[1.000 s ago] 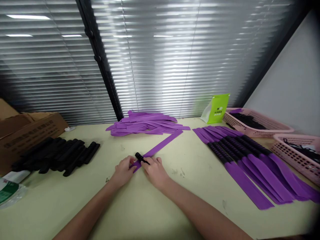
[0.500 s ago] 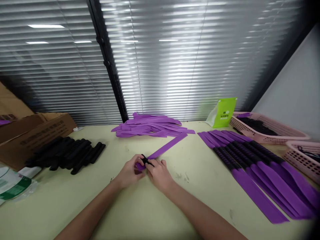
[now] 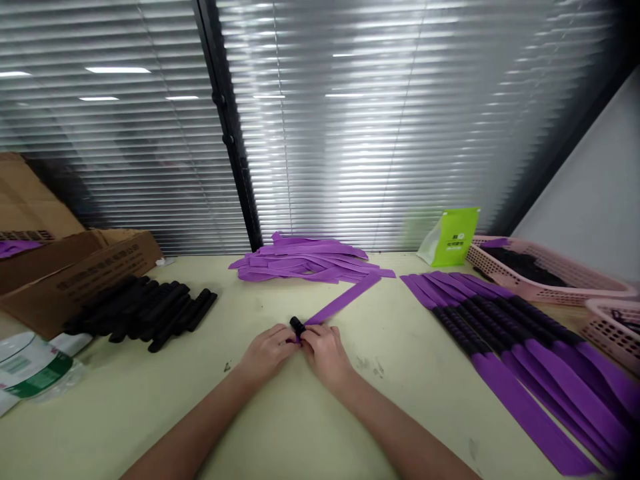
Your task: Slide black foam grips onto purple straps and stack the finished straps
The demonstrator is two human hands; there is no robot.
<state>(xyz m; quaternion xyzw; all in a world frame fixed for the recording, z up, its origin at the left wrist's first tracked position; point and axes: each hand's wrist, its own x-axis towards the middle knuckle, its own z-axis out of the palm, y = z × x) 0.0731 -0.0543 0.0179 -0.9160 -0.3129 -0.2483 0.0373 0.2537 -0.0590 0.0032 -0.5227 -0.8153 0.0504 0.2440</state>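
Observation:
A long purple strap (image 3: pixel 345 301) lies diagonally on the pale table, running from my hands up to the right. A black ribbed tube (image 3: pixel 297 326) sits on its near end. My left hand (image 3: pixel 267 351) pinches the strap's near end, fingers closed. Touching it from the right, my right hand (image 3: pixel 326 351) has its fingers closed on the black tube.
Loose purple straps (image 3: pixel 310 257) are piled at the back centre. Black tubes (image 3: pixel 145 310) lie in a heap at the left beside a cardboard box (image 3: pixel 75 273). Straps fitted with black tubes (image 3: pixel 505 327) are laid out at the right, near pink baskets (image 3: pixel 545 273) and a green pouch (image 3: pixel 453 235).
Both hands stayed together on the strap's end, working the black tube; the tube now points up past the fingertips. The camera tilted, shifting the scene lower and to the right in the picture.

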